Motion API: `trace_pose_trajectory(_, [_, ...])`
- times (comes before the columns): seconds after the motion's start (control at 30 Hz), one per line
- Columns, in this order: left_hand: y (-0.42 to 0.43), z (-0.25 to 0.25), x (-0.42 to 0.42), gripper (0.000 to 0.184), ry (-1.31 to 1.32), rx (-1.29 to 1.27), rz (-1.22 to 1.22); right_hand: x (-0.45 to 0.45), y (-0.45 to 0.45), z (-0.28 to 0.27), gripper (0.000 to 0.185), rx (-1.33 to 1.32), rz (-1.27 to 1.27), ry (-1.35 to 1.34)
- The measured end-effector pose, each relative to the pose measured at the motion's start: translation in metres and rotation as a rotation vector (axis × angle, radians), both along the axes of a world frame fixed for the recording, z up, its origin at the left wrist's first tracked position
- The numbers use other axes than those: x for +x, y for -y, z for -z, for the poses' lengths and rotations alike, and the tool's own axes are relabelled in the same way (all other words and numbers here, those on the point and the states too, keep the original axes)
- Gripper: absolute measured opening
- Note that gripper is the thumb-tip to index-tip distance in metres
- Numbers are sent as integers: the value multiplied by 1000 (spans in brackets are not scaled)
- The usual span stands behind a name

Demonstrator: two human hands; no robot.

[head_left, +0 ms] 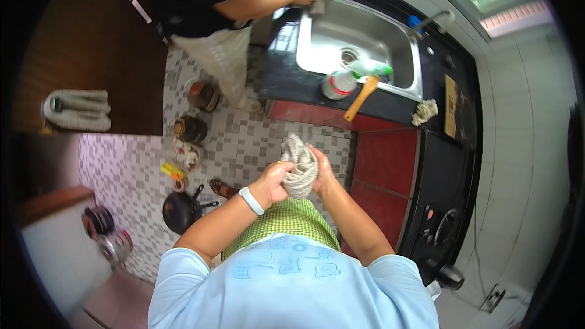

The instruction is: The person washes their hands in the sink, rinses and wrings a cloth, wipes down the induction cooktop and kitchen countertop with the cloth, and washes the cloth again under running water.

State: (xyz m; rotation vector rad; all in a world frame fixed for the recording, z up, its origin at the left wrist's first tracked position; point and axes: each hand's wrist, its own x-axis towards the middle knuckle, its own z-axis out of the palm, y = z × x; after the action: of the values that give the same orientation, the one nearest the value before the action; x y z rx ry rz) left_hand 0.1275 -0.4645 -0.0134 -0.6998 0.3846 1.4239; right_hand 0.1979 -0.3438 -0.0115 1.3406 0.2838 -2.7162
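A crumpled grey-beige cloth (299,167) is bunched up in front of my body, above the tiled floor. My left hand (275,181), with a pale band on its wrist, grips the cloth's left side. Around its right side are the fingers of my right hand (322,169). Beyond the cloth, a white spray bottle (339,84) with a green top and a wooden-handled tool (362,97) lie by the near edge of the steel sink (308,49).
Another person (204,0) stands at the sink's left. Jars (190,128) and a black pan (178,212) sit on the floor at left. A crumpled cloth (425,111) and a cardboard piece (451,106) lie on the right counter, near a stove (446,225).
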Motion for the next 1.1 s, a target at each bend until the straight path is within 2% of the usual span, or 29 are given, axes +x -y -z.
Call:
trace_pose_trajectory(0.07, [-38,-20,14,37,-59,88,135,31,-38,0,46,-43,119,-114])
trace_pose_trajectory(0.13, [-77,-29,31,36,-90,119,248,62,-72,-13,43,-20,210,-83])
trace_pose_trajectory(0.23, [-119,-40,48,27,-117,201,264,99,-108,-35,40,112,338,-80])
trace_pose_trajectory(0.37, [-163,-57,52,30,-141,301,344,128,-151,-43,33,223,577,-64])
trace_pose_trajectory(0.47, [-192,-73,53,31,-148,400,312,127,-177,-60,33,371,626,-102])
trace_pose_trajectory(0.5, [-204,-65,56,32,-95,477,261,125,-185,-73,34,357,656,-143])
trace_pose_trajectory(0.6, [-226,-84,43,32,-51,513,240,126,-215,-89,34,398,692,-148])
trace_pose_trajectory(0.7, [-252,-93,35,32,-188,525,248,107,-240,-115,33,415,789,-44])
trace_pose_trajectory(0.77, [-272,-95,34,33,-317,483,208,92,-259,-127,33,436,768,-64])
trace_pose_trajectory(0.93, [-319,-102,33,33,-208,303,100,60,-322,-122,36,468,656,-84])
trace_pose_trajectory(1.0, [-341,-99,34,32,-299,190,-96,40,-343,-122,37,434,566,-148])
trace_pose_trajectory(1.03, [-350,-98,32,36,-348,160,-121,35,-355,-115,39,406,492,-223])
trace_pose_trajectory(1.1, [-375,-99,24,35,-436,115,-226,25,-390,-93,37,377,378,-199])
